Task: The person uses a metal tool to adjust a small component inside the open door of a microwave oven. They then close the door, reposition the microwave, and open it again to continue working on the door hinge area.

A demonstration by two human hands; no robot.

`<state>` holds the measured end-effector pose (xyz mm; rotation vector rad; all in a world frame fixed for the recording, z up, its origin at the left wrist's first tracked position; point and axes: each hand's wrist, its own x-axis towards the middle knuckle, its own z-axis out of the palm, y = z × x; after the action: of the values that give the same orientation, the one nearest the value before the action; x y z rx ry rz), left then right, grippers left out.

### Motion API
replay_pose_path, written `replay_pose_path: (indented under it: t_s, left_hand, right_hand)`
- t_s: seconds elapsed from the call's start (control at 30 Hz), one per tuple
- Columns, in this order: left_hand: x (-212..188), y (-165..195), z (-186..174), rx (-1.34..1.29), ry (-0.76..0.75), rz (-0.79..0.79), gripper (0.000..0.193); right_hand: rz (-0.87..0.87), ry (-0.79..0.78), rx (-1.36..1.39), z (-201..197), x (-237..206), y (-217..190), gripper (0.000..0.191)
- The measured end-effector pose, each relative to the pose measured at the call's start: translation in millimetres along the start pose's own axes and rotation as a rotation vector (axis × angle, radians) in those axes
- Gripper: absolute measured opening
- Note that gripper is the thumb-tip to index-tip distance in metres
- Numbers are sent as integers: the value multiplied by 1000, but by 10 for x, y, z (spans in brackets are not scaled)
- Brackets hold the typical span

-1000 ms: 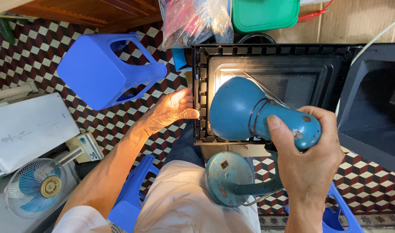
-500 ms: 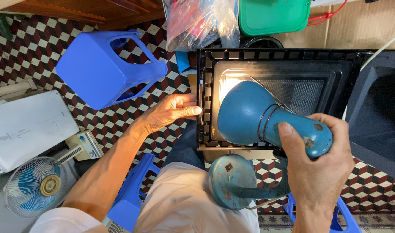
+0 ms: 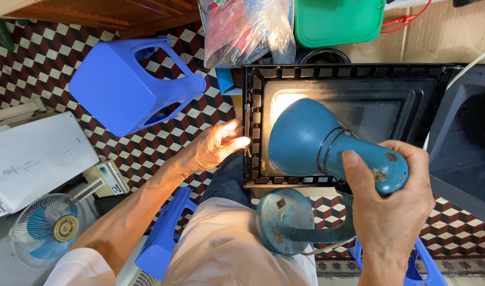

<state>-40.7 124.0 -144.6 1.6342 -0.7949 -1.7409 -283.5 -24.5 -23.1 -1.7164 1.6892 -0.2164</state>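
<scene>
I see the blue desk lamp [image 3: 327, 145] held in my right hand [image 3: 393, 204], fingers wrapped tight around its neck, its shade aimed down at the black microwave door panel [image 3: 348, 90] lying open in front of me; the lamp's round base [image 3: 285, 214] rests on my lap. My left hand [image 3: 216, 148] lies open with its fingertips at the panel's left edge, holding nothing. The lamp shade covers the middle of the panel's mesh window. To the far left a blue plastic stool [image 3: 128, 87] lies tipped on the checkered floor [image 3: 163, 143]; near left stand a small fan [image 3: 49, 230] and a white appliance casing [image 3: 33, 159]. Beyond the panel sit a plastic bag [image 3: 247, 29] and a green lid [image 3: 337, 21]. Compared with half a second ago, the lamp sits slightly further right, and the left hand is unchanged.
</scene>
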Motion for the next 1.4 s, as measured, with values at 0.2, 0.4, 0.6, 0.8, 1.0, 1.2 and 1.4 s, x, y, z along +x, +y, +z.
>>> replay_pose_path:
  t_s: [0.2, 0.4, 0.6, 0.8, 1.0, 1.2, 1.4]
  left_hand:
    - [37, -52, -41, -3, -12, 64, 25]
    - [65, -17, -101, 169, -38, 25, 34]
    - [71, 21, -87, 100, -34, 57, 33]
    - [118, 2, -84, 89, -21, -28, 37]
    - [190, -30, -123, -32, -60, -10, 39]
    - [214, -58, -66, -60, -1, 79, 34]
    - [195, -144, -25, 82, -7, 71, 46]
  right_hand:
    - [32, -29, -41, -11, 13, -95, 39]
    - [-54, -37, -212, 17, -114, -252, 47]
    - [-59, -45, -364, -18, -196, -245, 52]
    - [-47, -5, -303, -27, -258, -172, 53]
    - [-66, 21, -318, -22, -270, -231, 51]
    - [-134, 50, -330, -19, -269, -277, 51]
    - [-100, 83, -320, -66, -407, -228, 47]
